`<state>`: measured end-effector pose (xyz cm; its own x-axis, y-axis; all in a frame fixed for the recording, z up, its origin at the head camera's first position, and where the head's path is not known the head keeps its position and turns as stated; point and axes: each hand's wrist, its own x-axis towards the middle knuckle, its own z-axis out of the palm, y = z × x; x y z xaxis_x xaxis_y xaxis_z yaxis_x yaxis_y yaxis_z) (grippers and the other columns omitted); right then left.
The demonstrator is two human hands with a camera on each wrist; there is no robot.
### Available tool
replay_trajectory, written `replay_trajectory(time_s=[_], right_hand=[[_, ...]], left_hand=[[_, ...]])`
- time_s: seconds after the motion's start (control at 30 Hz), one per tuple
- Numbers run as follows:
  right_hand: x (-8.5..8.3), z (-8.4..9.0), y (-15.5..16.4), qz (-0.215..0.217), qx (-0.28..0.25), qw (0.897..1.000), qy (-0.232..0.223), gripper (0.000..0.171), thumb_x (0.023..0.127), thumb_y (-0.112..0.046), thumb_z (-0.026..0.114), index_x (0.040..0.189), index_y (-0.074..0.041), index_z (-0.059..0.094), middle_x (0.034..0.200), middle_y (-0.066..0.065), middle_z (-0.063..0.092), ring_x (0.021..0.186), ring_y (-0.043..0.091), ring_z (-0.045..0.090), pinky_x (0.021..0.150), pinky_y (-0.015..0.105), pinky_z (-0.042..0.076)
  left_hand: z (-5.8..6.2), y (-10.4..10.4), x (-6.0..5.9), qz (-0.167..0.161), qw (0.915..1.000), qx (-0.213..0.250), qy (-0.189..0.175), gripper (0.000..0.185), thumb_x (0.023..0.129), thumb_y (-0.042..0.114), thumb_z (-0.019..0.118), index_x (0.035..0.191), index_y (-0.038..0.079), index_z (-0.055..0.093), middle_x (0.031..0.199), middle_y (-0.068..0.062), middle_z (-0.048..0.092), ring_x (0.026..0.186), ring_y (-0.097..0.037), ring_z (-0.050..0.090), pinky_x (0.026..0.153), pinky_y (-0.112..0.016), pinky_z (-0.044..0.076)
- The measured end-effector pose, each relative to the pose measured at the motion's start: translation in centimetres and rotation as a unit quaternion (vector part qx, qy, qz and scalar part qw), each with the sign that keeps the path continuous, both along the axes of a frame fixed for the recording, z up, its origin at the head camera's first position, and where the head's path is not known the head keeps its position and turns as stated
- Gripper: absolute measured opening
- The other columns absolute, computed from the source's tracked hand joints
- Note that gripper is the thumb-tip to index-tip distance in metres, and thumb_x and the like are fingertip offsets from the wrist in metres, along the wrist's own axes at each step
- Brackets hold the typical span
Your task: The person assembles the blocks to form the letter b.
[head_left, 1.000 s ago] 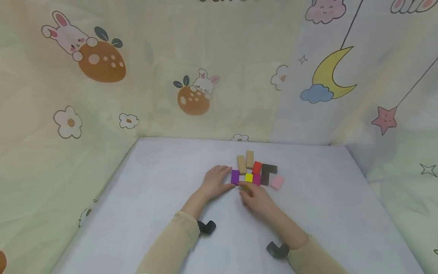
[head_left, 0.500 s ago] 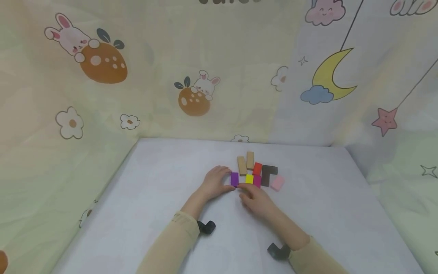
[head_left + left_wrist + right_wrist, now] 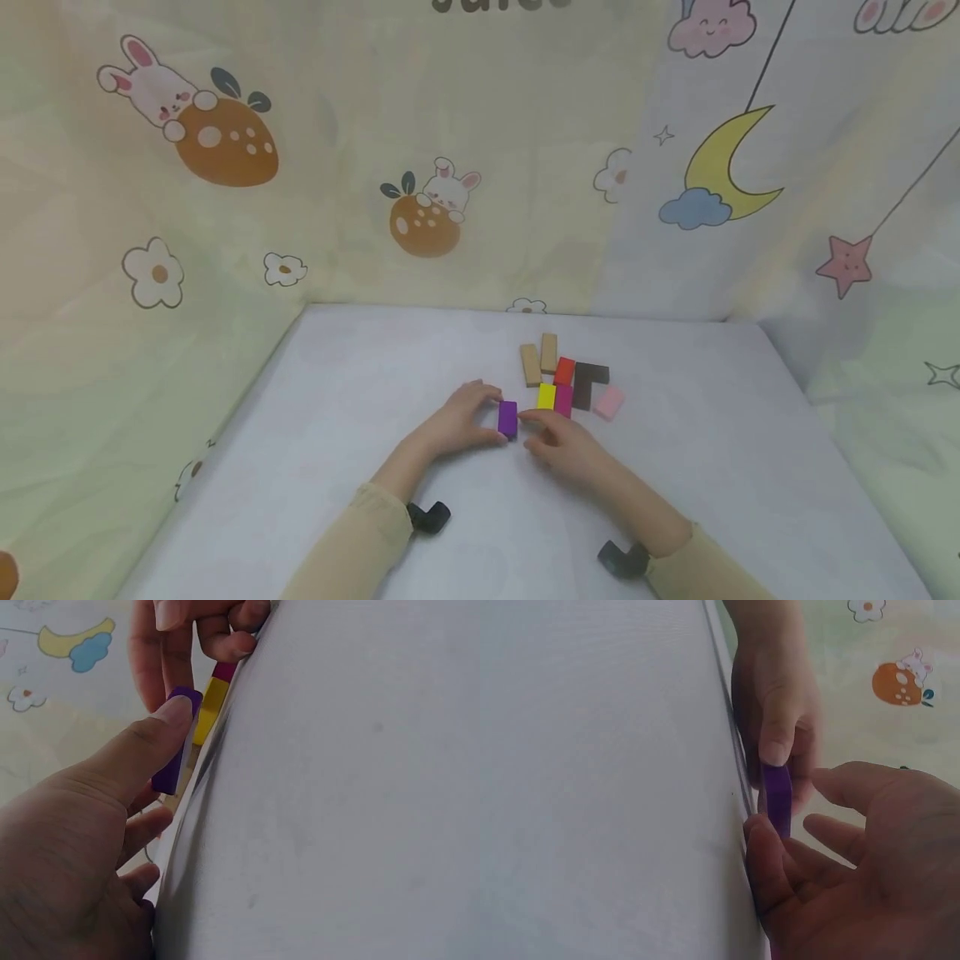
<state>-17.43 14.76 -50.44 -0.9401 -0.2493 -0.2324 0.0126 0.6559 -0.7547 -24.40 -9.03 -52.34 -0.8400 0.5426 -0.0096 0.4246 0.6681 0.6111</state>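
Purple block (image 3: pixel 507 417) now pulled clear of the coloured row (image 3: pixel 564 392) toward lower centre of frame, stood on edge on the worktop (image 3: pixel 337 417), pinched by left hand (image 3: pixel 457 421) and right hand (image 3: pixel 566 442).

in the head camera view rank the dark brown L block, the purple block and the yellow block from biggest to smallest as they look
1. dark brown L block
2. purple block, though it sits nearer the camera
3. yellow block

The left hand (image 3: pixel 457 423) hides the near side of the purple block (image 3: pixel 507 418).
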Motion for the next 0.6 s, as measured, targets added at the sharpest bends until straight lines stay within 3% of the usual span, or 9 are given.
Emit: replay_trajectory(time_s=[0.27,0.6], right_hand=[[-0.3,0.4,0.0,0.103,0.028,0.993,0.053,0.073,0.085,-0.038,0.077,0.148,-0.032,0.042,0.109,-0.010,0.059,0.082,0.011,0.057,0.067,0.023,0.053],[-0.5,0.1,-0.5,0.112,0.069,0.987,0.090,0.064,0.086,-0.038,0.076,0.144,-0.030,0.050,0.122,-0.015,0.059,0.086,0.009,0.054,0.070,0.022,0.050]], left_hand=[[-0.2,-1.2,1.9,-0.016,0.9998,0.013,0.001,0.073,0.074,0.058,0.079,0.136,0.029,0.051,0.150,0.009,0.047,0.152,-0.027,0.023,0.124,-0.053,0.020],[-0.9,-1.3,2.7,-0.045,0.9984,0.007,0.032,0.066,0.075,0.059,0.078,0.129,0.031,0.051,0.148,0.013,0.047,0.151,-0.025,0.025,0.125,-0.051,0.020]])
